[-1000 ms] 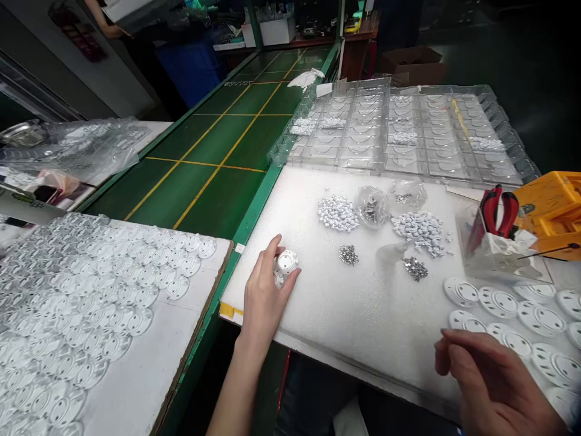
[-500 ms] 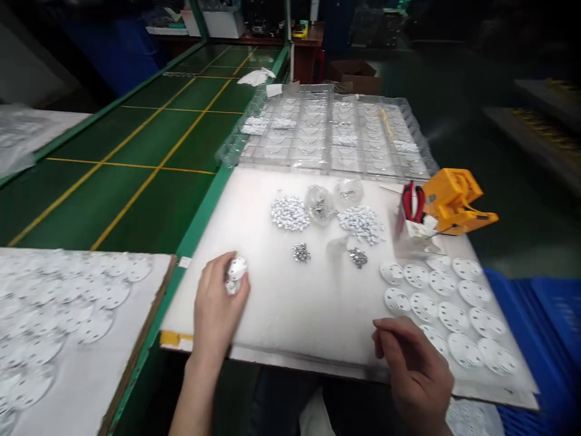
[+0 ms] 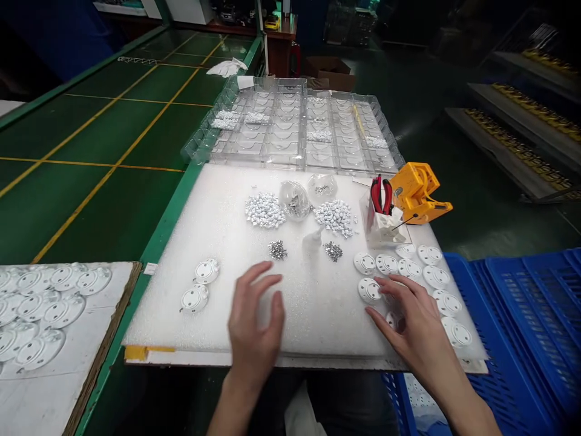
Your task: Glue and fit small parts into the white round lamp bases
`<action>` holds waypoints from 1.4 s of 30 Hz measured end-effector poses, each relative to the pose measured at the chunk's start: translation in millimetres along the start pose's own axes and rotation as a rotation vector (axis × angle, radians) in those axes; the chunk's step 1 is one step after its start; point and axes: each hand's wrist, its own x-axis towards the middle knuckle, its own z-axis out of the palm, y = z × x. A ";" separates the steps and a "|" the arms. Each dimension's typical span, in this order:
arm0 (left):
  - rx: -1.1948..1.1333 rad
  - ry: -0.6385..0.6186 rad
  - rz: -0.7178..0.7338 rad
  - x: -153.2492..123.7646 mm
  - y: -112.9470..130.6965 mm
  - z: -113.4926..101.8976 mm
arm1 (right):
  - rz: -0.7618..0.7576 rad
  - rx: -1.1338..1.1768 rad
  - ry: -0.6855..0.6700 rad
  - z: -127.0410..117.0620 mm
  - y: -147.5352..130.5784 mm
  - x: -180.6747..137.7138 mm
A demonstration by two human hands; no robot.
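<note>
Left of the white foam sheet point(image 3: 158, 315), a cardboard-edged board point(image 3: 40, 393) carries rows of white perforated discs point(image 3: 45, 309), cut off by the frame. On the sheet's left part, two domed white discs point(image 3: 201, 284) lie close together, one just behind the other, apart from everything else on the foam.

The left hand point(image 3: 254, 321) hovers over the sheet's front middle, open with its fingers curved, and holds nothing. Behind it, along the sheet's back, are heaps of small silvery-white parts point(image 3: 264, 211), clear plastic bags point(image 3: 295, 200) and small loose metal pieces point(image 3: 278, 250).

The right hand point(image 3: 415, 315) is spread open over the group of white discs point(image 3: 436, 277) on the sheet's right part. Its fingers are among them, and I cannot tell whether they are gripping one.

Judging by how things lie, only two discs sit apart on the left, while about a dozen remain grouped on the right.
</note>
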 end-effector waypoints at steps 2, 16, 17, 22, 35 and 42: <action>-0.120 -0.081 0.037 -0.9 11.0 17.5 | -0.002 -0.024 -0.009 4.9 1.0 1.2; -0.457 -0.593 0.120 -5.5 11.9 38.6 | 0.227 0.560 -0.253 -10.8 -50.8 12.5; -0.484 -0.545 0.077 -5.3 11.5 38.4 | 0.219 0.568 -0.258 -10.2 -52.9 16.4; -0.543 -0.306 -0.130 0.2 11.1 37.7 | 0.095 0.339 -0.142 -11.0 -50.0 47.8; -0.585 -0.243 -0.190 3.6 9.3 36.8 | 0.005 -0.340 -0.264 10.5 -37.6 118.9; -0.591 -0.221 -0.186 2.7 9.1 37.2 | 0.012 -0.348 -0.362 13.6 -39.8 127.6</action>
